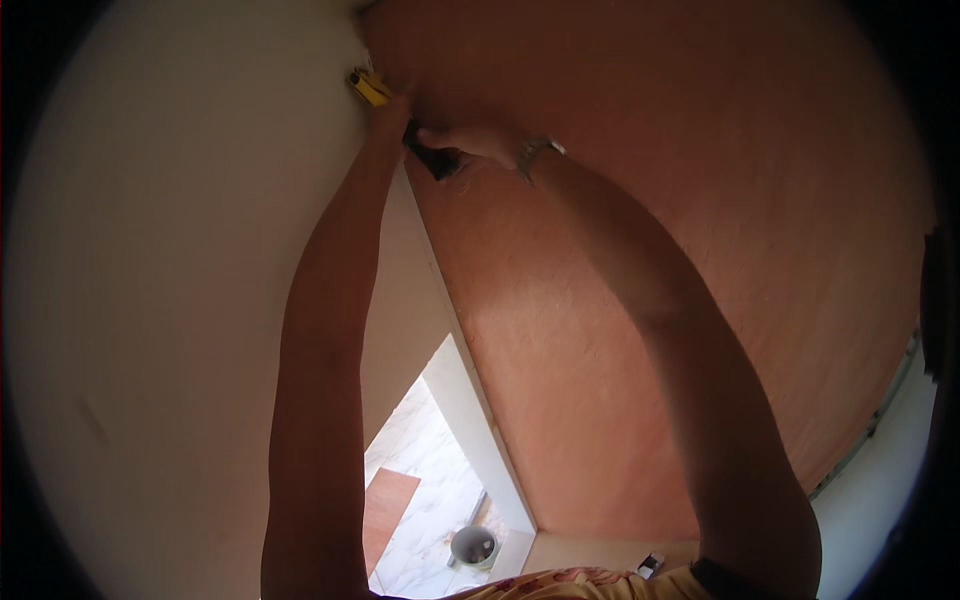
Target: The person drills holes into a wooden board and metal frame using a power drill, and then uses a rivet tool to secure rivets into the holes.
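Observation:
Both my arms reach up to where a pale wall (180, 280) meets a terracotta-coloured wall (600, 250). My left hand (394, 112) is closed at that corner, and a yellow tool (370, 87) sticks out past it on the upper left. Just to the right, my right hand (482, 142) is closed about a black piece (436, 162) that slants down to the right. The yellow and black parts line up, but my left hand hides whether they are one tool. Blur conceals the fingertips. A band (540, 152) circles my right wrist.
Below, through an opening with a white edge (485, 440), a marble-patterned floor (425, 530) shows. A grey bucket (473, 545) and a reddish-brown panel (388, 510) are down there. A dark object (932, 305) stands at the far right rim.

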Demonstrator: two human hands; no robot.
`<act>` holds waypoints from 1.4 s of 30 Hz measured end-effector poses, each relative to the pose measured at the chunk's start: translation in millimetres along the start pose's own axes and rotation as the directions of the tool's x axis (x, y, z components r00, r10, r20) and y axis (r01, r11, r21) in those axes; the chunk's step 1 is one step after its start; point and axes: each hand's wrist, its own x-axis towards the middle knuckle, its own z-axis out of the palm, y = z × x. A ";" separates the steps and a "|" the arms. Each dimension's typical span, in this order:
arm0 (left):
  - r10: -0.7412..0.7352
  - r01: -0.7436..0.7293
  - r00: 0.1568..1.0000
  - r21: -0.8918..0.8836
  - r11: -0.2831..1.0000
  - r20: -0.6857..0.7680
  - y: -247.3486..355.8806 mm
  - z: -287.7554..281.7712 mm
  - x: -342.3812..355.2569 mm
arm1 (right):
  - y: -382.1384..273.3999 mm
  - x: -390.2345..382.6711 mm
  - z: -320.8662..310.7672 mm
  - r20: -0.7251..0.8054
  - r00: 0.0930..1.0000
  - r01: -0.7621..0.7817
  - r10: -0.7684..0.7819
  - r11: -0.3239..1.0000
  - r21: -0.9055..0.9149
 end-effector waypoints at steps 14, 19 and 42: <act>-0.370 0.333 0.917 0.227 0.915 0.147 101.6 -66.2 -60.2 | 4.5 9.4 24.8 -0.207 0.972 -0.104 0.108 0.994 0.029; -0.345 0.368 0.911 -0.069 0.927 0.226 59.7 -25.5 -61.4 | 12.1 12.0 21.6 -0.244 0.970 0.001 -0.003 1.000 -0.007; -0.161 0.163 0.980 -0.016 0.986 0.118 34.7 -38.2 -28.7 | -38.0 0.1 40.3 -0.107 0.993 -0.074 0.052 0.974 -0.215</act>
